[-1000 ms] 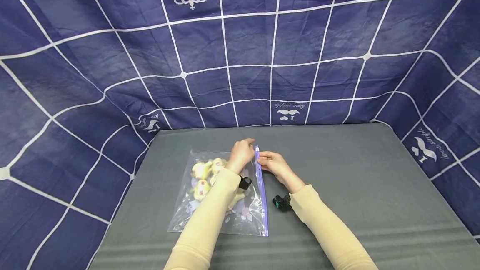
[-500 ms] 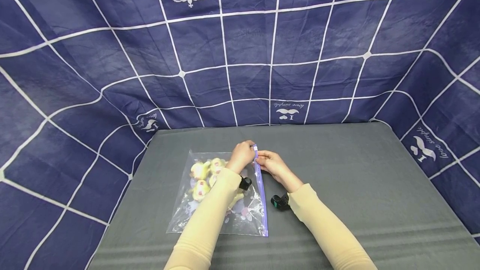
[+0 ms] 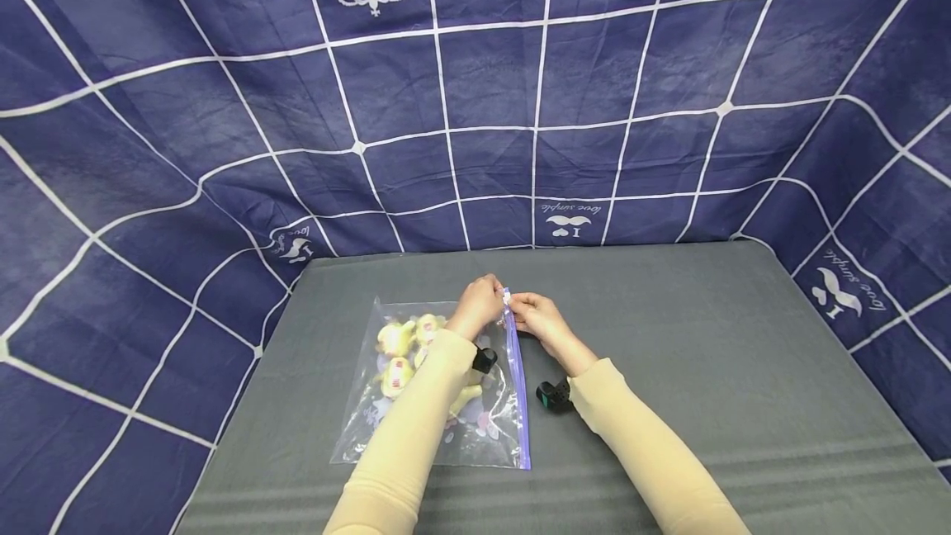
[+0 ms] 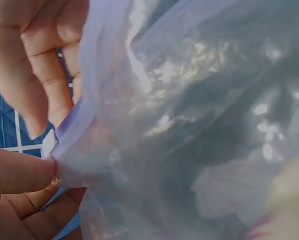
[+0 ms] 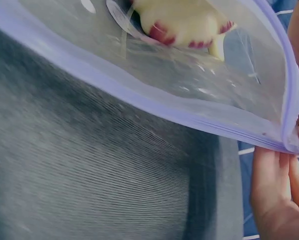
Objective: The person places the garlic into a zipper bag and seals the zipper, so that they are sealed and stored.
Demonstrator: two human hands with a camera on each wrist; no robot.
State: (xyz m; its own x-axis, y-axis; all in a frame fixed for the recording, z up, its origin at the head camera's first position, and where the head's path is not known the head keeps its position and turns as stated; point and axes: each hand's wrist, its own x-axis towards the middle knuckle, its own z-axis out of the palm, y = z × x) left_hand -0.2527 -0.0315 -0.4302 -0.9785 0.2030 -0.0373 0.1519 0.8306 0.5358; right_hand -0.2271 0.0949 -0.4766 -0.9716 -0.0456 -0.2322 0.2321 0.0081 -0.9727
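Observation:
A clear zip bag (image 3: 475, 436) with a purple zip strip (image 3: 520, 403) lies flat, holding several yellow objects (image 3: 397, 374) with red marks. My left hand (image 3: 479, 304) pinches the strip's far corner; in the left wrist view its thumb (image 4: 22, 170) presses beside the white slider (image 4: 48, 143). From the other side my right hand (image 3: 541, 322) holds the same corner, fingertips near the slider and partly behind the plastic. In the right wrist view the bag's mouth gapes, and the right fingers (image 5: 272, 180) touch the strip's end. My left forearm hides part of the contents.
The grey tabletop (image 3: 706, 370) extends to the right of the bag. A dark blue cloth (image 3: 490, 81) with white lines hangs behind it and at both sides. A black wrist device (image 3: 553, 395) sits by the right cuff.
My right fingertips have shifted slightly up to the strip's far end, by the slider. The left hand stays at the corner, and the bag lies almost unchanged.

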